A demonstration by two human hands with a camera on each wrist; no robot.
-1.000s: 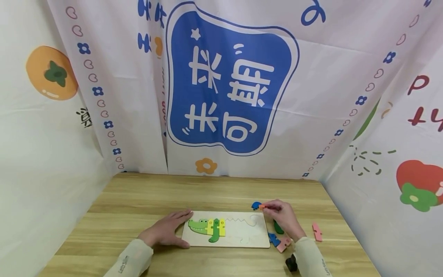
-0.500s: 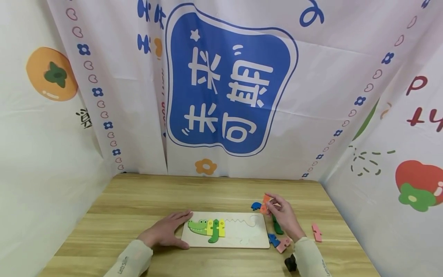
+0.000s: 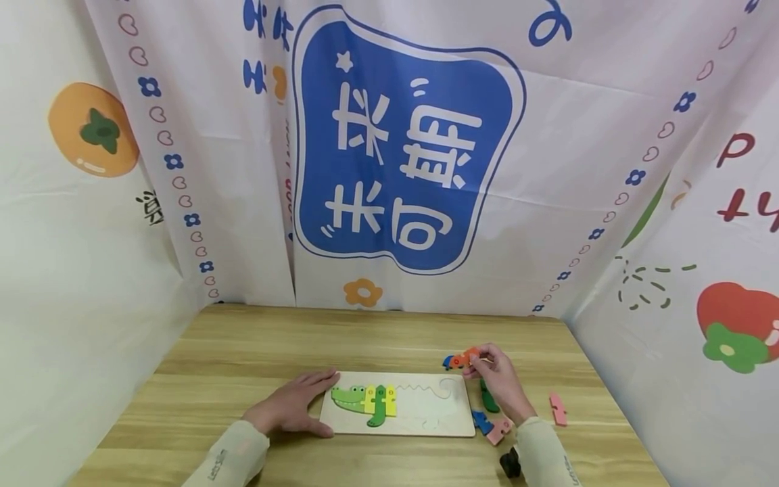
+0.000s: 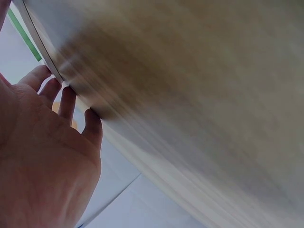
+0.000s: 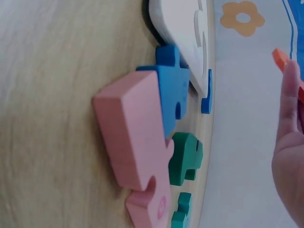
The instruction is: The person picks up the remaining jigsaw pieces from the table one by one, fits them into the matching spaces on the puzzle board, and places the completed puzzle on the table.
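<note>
My left hand (image 3: 295, 404) rests at the left end of a pale wooden puzzle board (image 3: 420, 423), fingers and thumb spread along its edge. In the left wrist view its fingertips (image 4: 67, 95) touch near the board's side. A green crocodile head (image 3: 348, 398) and yellow and green body pieces (image 3: 381, 402) lie in the board's left half; the right half shows a bare outline. Beyond the board's top right corner, my right hand (image 3: 498, 380) pinches an orange puzzle piece (image 3: 465, 356) between thumb and fingers, held tilted. It partly covers a blue puzzle piece (image 3: 447, 362).
Right of the board lie a green piece (image 3: 489, 399), another blue piece (image 3: 483, 422) and a pink piece (image 3: 499, 430). A second pink piece (image 3: 557, 410) lies farther right. A teal piece (image 5: 181, 211) shows in the right wrist view. A dark object (image 3: 510, 462) is by the right sleeve.
The right hand has lifted the orange piece off the table beside the blue one, held it upright, then turned it flatter. The left hand and the board have stayed put.
</note>
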